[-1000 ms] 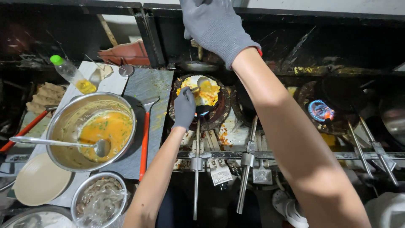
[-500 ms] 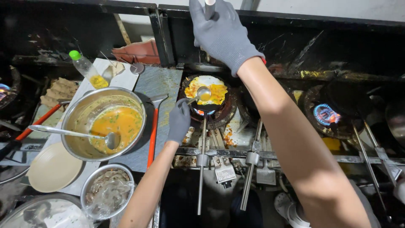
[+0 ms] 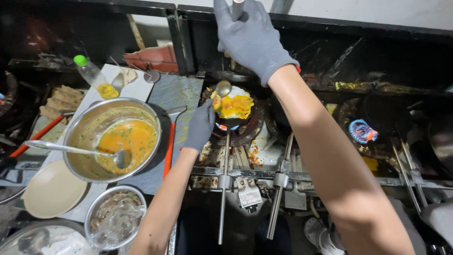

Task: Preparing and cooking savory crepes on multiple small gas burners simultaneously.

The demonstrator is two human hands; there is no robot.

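Omelette (image 3: 234, 106) lies yellow in a small dark pan (image 3: 245, 123) over a lit burner, filling it nearly to the rim. Left hand (image 3: 200, 126), gloved, holds a spoon (image 3: 222, 89) at the omelette's left edge. Right hand (image 3: 250, 35), gloved, is raised and closed around a metal handle (image 3: 237, 7) at the frame's top. Batter bowl (image 3: 111, 139) with ladle sits just left on the bench (image 3: 177, 94); another burner (image 3: 361, 131) flames well right.

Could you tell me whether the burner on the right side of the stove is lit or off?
Lit: a blue flame with orange edges shows at the right burner.
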